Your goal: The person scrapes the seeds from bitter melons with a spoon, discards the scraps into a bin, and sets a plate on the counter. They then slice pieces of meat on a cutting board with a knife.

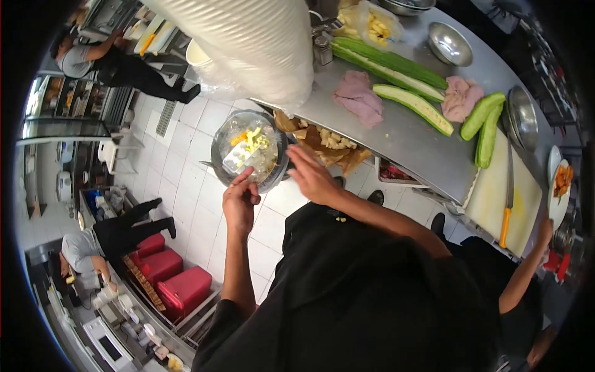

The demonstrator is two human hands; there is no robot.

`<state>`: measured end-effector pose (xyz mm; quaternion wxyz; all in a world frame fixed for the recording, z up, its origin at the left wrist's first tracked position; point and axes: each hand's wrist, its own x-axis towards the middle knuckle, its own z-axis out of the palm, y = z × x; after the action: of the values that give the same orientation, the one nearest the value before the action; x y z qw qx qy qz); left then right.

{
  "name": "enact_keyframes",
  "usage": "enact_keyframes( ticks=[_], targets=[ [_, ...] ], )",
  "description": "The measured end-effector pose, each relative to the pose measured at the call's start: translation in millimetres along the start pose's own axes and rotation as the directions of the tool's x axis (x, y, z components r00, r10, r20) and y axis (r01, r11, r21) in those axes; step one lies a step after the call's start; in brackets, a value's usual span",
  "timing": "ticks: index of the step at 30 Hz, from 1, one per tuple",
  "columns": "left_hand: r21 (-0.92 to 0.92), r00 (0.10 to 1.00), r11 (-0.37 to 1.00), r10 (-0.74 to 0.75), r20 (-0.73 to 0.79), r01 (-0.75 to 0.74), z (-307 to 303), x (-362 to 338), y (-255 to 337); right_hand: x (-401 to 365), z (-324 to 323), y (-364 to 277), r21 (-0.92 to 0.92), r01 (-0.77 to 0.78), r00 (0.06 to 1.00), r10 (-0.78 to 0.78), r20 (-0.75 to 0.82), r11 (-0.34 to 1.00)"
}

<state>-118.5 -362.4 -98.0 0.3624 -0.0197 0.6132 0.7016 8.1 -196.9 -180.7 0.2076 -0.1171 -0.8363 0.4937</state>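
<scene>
My left hand [240, 199] is over the lower edge of a round bin [218, 147] lined with clear plastic, its index finger stretched out and the other fingers partly curled, holding nothing I can see. To its right my right hand [312, 175] has its fingers spread beside the bin's right rim, with nothing in it. Inside the bin lie yellow-green scraps [253, 140] and a white tray [237, 157]. On the steel counter [372, 142] are long green gourds [396, 65], a halved one [414, 108] and two pink cloths [359, 98].
A cutting board [502, 192] with an orange-handled knife [506, 226] lies at the counter's right end. Beside it a co-worker's hand [545, 232] holds a plate of food [561, 186]. Stacked white containers [248, 43] stand above the bin. Two people work at left, near red bins [186, 288].
</scene>
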Motion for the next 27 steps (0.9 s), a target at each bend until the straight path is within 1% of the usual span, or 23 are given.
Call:
enact_keyframes(
  ticks=[1,4,5,6,8,9,10,11,12,14,15,16,17,18,20,21,24,25,27],
  targets=[
    [0.028,1.0,1.0,0.009,0.01,-0.009,-0.7,4.2,1.4,11.9,4.9,-9.3,0.047,0.049,0.99,-0.043,-0.134,0.998],
    [0.135,0.995,0.99,-0.06,0.079,0.049,7.6,10.1,-1.3,23.0,-13.0,-20.1,0.137,-0.175,0.985,0.172,0.029,0.975],
    [0.191,0.992,0.98,-0.079,0.1,0.059,13.2,12.5,-7.8,19.7,-16.4,-21.7,0.102,-0.148,0.981,0.159,-0.108,0.984],
    [0.248,0.988,0.967,-0.097,0.12,0.065,22.5,15.6,-14.9,17.9,-27.0,-26.1,0.14,-0.237,0.965,0.25,-0.084,0.961],
    [0.435,0.963,0.898,-0.173,0.206,0.068,51.7,16.1,-21.3,11.0,-49.5,-42.0,0.22,-0.414,0.903,0.429,-0.026,0.883],
    [0.528,0.945,0.846,-0.231,0.23,0.078,71.7,13.9,-23.3,1.9,-42.4,-29.1,0.307,-0.323,0.913,0.38,-0.15,0.895],
    [0.566,0.921,0.823,-0.259,0.292,0.052,88.2,14.2,-29.0,-1.9,-61.1,-37.6,0.299,-0.456,0.871,0.489,-0.043,0.838],
    [0.573,0.91,0.815,-0.169,0.378,-0.087,101.0,17.5,-42.8,-9.0,-69.2,-35.3,0.226,-0.423,0.879,0.458,-0.134,0.877],
    [0.564,0.881,0.794,-0.08,0.466,-0.226,115.1,20.6,-56.6,-17.7,-75.2,-32.2,0.146,-0.393,0.881,0.417,-0.223,0.908],
    [0.55,0.809,0.718,0.032,0.587,-0.427,154.6,14.7,-61.8,-37.5,-86.5,-17.4,0.156,-0.423,0.797,0.448,-0.404,0.893],
    [0.547,0.769,0.69,0.021,0.639,-0.474,165.9,19.7,-76.8,-46.4,-93.6,-13.2,0.165,-0.433,0.745,0.454,-0.489,0.886],
    [0.548,0.71,0.628,0.012,0.704,-0.554,181.0,18.5,-81.6,-52.1,-105.2,-17.9,0.337,-0.422,0.661,0.54,-0.522,0.842],
    [0.52,0.668,0.631,-0.004,0.744,-0.576,195.8,13.3,-86.5,-58.0,-117.9,-17.1,0.537,-0.365,0.573,0.638,-0.515,0.761],
    [0.496,0.627,0.633,-0.021,0.779,-0.595,210.4,4.4,-86.3,-65.0,-130.1,-16.6,0.712,-0.276,0.492,0.731,-0.473,0.646],
    [0.5,0.515,0.598,-0.164,0.842,-0.627,237.8,-7.3,-81.0,-82.4,-160.4,-25.7,0.791,-0.243,0.448,0.788,-0.422,0.562],
    [0.492,0.472,0.585,-0.201,0.858,-0.644,246.1,-5.0,-92.2,-91.7,-173.3,-28.5,0.827,-0.225,0.428,0.815,-0.391,0.515],
    [0.221,0.213,0.573,-0.082,0.974,-0.789,279.6,6.2,-88.4,-117.7,-198.6,-15.4,0.718,-0.015,0.33,0.681,-0.653,0.696],
    [0.215,0.202,0.514,-0.081,0.976,-0.831,289.3,19.6,-88.1,-126.0,-208.5,-15.0,0.701,0.005,0.289,0.67,-0.683,0.713],
    [0.323,0.346,0.308,0.024,0.938,-0.895,307.9,46.4,-81.8,-144.6,-224.6,-15.2,0.671,0.042,0.206,0.65,-0.731,0.741]
  ],
)
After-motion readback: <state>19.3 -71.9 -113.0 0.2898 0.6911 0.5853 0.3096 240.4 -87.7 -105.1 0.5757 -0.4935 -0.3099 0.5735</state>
